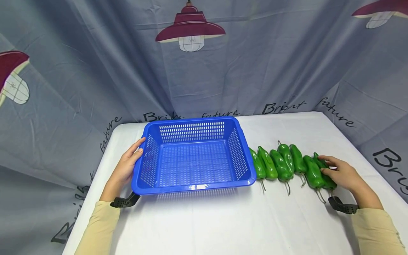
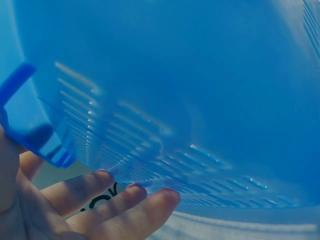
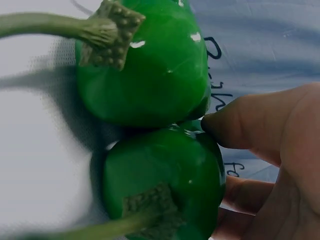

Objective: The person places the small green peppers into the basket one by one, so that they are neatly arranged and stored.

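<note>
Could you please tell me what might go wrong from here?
The right hand pinches the rightmost pepper, whose neighbour lies against it, so lifting might drag that one along. The left hand holds the blue basket by its left rim; a push could send its right side into the leftmost pepper close by.
</note>
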`<state>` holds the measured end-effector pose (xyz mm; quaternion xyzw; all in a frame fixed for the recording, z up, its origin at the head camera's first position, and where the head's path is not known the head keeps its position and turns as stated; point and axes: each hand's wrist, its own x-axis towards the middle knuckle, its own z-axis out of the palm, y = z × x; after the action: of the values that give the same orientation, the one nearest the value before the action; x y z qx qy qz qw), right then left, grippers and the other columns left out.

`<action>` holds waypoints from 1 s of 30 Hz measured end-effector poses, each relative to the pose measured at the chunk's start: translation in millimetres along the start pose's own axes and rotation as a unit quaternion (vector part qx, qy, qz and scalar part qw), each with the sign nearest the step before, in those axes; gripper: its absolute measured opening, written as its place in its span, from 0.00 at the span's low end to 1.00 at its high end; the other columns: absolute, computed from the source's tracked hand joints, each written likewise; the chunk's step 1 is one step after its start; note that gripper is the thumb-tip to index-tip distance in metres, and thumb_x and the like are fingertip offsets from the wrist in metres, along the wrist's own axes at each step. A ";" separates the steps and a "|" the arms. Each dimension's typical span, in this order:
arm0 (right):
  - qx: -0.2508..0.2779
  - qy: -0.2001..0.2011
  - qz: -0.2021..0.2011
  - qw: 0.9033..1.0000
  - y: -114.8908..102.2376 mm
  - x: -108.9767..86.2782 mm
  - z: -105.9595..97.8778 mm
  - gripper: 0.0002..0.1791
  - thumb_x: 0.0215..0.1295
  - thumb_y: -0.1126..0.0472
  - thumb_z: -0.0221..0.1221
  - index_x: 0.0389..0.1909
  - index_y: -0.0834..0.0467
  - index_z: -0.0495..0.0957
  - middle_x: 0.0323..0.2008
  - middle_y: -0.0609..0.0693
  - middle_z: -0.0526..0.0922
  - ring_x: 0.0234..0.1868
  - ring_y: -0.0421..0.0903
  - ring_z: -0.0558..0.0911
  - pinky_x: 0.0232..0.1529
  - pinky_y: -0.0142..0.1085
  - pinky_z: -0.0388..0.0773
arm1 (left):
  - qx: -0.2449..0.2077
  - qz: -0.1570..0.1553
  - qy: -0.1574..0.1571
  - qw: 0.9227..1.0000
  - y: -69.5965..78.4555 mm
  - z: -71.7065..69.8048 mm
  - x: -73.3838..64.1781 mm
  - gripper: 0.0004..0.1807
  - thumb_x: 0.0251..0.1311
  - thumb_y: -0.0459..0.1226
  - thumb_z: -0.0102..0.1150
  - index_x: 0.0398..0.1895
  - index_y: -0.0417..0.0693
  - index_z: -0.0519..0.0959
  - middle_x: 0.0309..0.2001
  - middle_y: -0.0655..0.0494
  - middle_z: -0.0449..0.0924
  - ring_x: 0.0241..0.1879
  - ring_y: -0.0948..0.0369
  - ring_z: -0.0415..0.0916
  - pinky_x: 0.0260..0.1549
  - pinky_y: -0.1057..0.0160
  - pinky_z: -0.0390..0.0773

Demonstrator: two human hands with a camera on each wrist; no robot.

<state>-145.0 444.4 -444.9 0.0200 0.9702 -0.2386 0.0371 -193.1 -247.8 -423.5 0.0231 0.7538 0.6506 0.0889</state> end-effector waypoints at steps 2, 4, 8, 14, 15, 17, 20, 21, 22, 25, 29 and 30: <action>0.000 0.001 0.002 1.000 0.8 0.0 0.4 0.26 0.72 0.65 0.54 0.67 0.74 0.65 0.59 0.87 0.67 0.55 0.83 0.71 0.45 0.67 0.81 | 0.000 0.000 -0.001 1.000 0.2 -0.1 -0.2 0.32 0.81 0.50 0.36 0.83 0.57 0.48 0.83 0.41 0.45 0.52 0.71 0.76 0.46 0.69 0.86; -0.001 0.000 0.003 1.000 2.0 -0.1 0.3 0.26 0.72 0.65 0.54 0.66 0.73 0.65 0.59 0.87 0.67 0.55 0.83 0.71 0.45 0.67 0.81 | 0.002 -0.001 -0.002 1.000 0.0 -0.3 -0.2 0.32 0.81 0.50 0.36 0.83 0.57 0.48 0.83 0.42 0.44 0.54 0.68 0.75 0.47 0.68 0.86; -0.005 0.007 0.002 1.000 2.0 -1.3 -2.1 0.26 0.71 0.65 0.56 0.65 0.73 0.67 0.58 0.87 0.68 0.55 0.83 0.72 0.44 0.65 0.81 | 0.009 -0.003 0.000 1.000 -0.7 -0.4 -0.3 0.32 0.81 0.50 0.35 0.83 0.57 0.48 0.83 0.43 0.44 0.61 0.59 0.73 0.48 0.68 0.86; -0.020 0.035 0.005 0.999 -2.2 -2.2 -12.7 0.25 0.69 0.66 0.57 0.63 0.73 0.69 0.57 0.87 0.69 0.53 0.84 0.72 0.43 0.66 0.79 | 0.009 -0.001 0.003 1.000 -2.6 -0.3 0.7 0.32 0.81 0.50 0.35 0.83 0.58 0.48 0.83 0.44 0.43 0.74 0.38 0.61 0.48 0.70 0.85; -0.023 0.039 0.007 0.999 -3.1 -2.2 -14.9 0.25 0.69 0.66 0.57 0.63 0.73 0.69 0.57 0.87 0.69 0.52 0.84 0.72 0.42 0.66 0.79 | 0.008 -0.001 0.003 1.000 -2.6 -0.4 0.9 0.31 0.81 0.50 0.35 0.83 0.58 0.49 0.83 0.45 0.43 0.75 0.36 0.59 0.49 0.70 0.84; -0.027 0.048 0.008 0.998 -5.2 -1.8 -19.4 0.25 0.69 0.66 0.57 0.63 0.73 0.69 0.56 0.87 0.69 0.52 0.84 0.73 0.40 0.63 0.81 | 0.007 0.000 0.003 1.000 -2.4 -0.7 1.5 0.31 0.81 0.50 0.35 0.83 0.58 0.49 0.84 0.45 0.42 0.76 0.36 0.57 0.49 0.71 0.84; -0.025 0.055 0.009 0.998 -9.2 0.0 -26.1 0.25 0.69 0.66 0.57 0.63 0.73 0.70 0.56 0.87 0.69 0.51 0.83 0.74 0.37 0.60 0.83 | 0.009 0.001 0.003 1.000 -1.7 -0.8 1.9 0.31 0.81 0.50 0.35 0.83 0.57 0.48 0.84 0.45 0.42 0.76 0.36 0.56 0.50 0.71 0.83; -0.023 0.059 0.010 0.998 -10.9 1.1 -28.3 0.25 0.69 0.65 0.57 0.63 0.73 0.69 0.57 0.87 0.69 0.51 0.83 0.74 0.36 0.59 0.83 | 0.010 0.002 0.003 1.000 -1.3 -0.8 1.8 0.31 0.81 0.49 0.35 0.83 0.57 0.48 0.84 0.46 0.42 0.76 0.37 0.56 0.50 0.71 0.83; -0.022 0.062 0.011 0.998 -13.0 2.2 -30.4 0.25 0.69 0.65 0.57 0.63 0.73 0.69 0.57 0.87 0.69 0.51 0.83 0.75 0.35 0.57 0.84 | 0.012 0.001 0.004 1.000 -1.1 -0.8 1.8 0.31 0.81 0.49 0.35 0.83 0.57 0.48 0.84 0.46 0.42 0.77 0.37 0.56 0.50 0.71 0.83; -0.008 0.068 0.019 0.997 -20.4 6.3 -36.6 0.25 0.70 0.65 0.56 0.65 0.72 0.69 0.58 0.87 0.68 0.50 0.81 0.76 0.31 0.49 0.84 | 0.012 0.001 0.005 1.000 -0.5 -0.3 1.3 0.31 0.81 0.49 0.35 0.83 0.57 0.48 0.84 0.46 0.42 0.76 0.36 0.57 0.50 0.70 0.84; 0.047 0.067 0.024 0.996 -33.9 12.4 -43.0 0.27 0.73 0.63 0.55 0.67 0.72 0.66 0.60 0.86 0.66 0.35 0.54 0.85 0.26 0.36 0.83 | 0.008 -0.003 0.005 1.000 -1.2 -0.2 1.3 0.31 0.81 0.49 0.35 0.83 0.57 0.48 0.84 0.45 0.41 0.76 0.36 0.57 0.49 0.70 0.84; 0.062 0.066 0.023 0.996 -37.5 13.9 -44.3 0.27 0.74 0.63 0.54 0.68 0.72 0.65 0.60 0.86 0.66 0.32 0.44 0.84 0.25 0.34 0.83 | 0.008 -0.004 0.005 1.000 -1.6 -0.2 1.4 0.31 0.81 0.49 0.35 0.83 0.57 0.48 0.84 0.46 0.41 0.76 0.36 0.57 0.49 0.70 0.84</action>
<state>-163.7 432.0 -389.5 0.0599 0.9530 -0.2960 -0.0227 -194.4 -248.1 -425.2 0.0175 0.7594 0.6445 0.0873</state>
